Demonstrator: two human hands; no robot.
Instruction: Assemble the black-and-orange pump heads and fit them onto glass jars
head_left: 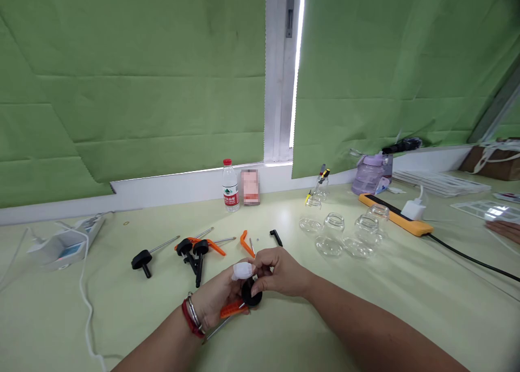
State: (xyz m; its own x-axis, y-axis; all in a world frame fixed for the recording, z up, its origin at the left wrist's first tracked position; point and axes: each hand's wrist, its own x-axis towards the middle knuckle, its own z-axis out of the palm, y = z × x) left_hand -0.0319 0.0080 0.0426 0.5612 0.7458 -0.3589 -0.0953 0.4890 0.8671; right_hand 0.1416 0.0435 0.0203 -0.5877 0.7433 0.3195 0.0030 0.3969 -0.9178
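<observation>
My left hand (217, 299), with a white wrapping on one digit, is closed around a black round cap-like part (252, 294). An orange strip (233, 308) and a thin metal rod (219, 328) stick out below that hand. Against the same black part, my right hand (280, 273) has its fingers pinched together; any small piece between them is hidden. Just beyond the hands lie a loose orange piece (246, 244) and a small black bent piece (276, 237). To the left rest several similar black caps with metal rods, one of them a separate cap (142, 259).
Several clear glass jars (330, 235) stand at right, with yellow-handled tools (324, 174) behind. A water bottle (230, 187) is near the wall. An orange power strip (396, 215), a purple jug (368, 174) and another person's hand (506, 230) are farther right. A white cable (86, 296) crosses the left side.
</observation>
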